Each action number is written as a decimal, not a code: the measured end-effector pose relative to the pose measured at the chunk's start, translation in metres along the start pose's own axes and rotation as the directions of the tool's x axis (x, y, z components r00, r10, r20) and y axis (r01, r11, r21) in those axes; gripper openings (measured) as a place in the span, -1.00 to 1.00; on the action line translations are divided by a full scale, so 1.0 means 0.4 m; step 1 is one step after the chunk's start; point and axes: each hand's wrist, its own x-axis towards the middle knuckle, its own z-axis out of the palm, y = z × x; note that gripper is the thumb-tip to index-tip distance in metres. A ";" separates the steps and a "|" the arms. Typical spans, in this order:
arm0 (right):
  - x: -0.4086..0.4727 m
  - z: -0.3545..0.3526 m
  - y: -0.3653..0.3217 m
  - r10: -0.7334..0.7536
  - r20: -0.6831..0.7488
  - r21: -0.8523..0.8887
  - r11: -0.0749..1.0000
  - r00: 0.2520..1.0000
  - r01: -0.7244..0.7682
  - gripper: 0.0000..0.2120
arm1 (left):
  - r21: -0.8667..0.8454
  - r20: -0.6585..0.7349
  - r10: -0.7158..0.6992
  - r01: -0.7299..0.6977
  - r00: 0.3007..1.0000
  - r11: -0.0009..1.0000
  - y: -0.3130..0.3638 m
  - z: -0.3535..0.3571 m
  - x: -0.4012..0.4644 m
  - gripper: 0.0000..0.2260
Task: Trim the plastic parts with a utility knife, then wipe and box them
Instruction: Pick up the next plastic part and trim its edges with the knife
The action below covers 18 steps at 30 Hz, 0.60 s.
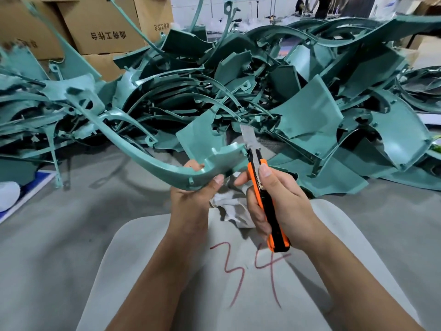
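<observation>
The light is bright and even, coming from overhead, so my hands cast only soft, faint shadows on the grey floor [71, 235]. Pale glare sits on the curved teal part [143, 158] and on the knife blade [248, 139]. My forearms stay sharp, but the cardboard boxes [107, 27] at the top left edge smear with motion blur. The wide lens bends the frame's edges, and the far background is washed out and soft.

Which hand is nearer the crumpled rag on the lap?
Left. The left hand sits directly against the rag, holding the teal part; the right hand grips the knife beside it.
</observation>
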 end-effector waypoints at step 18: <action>-0.007 -0.003 -0.002 -0.133 -0.119 -0.115 0.986 0.984 0.119 -0.59 | 0.015 -0.031 -0.027 0.028 0.999 1.000 0.031 0.012 -0.004 -0.73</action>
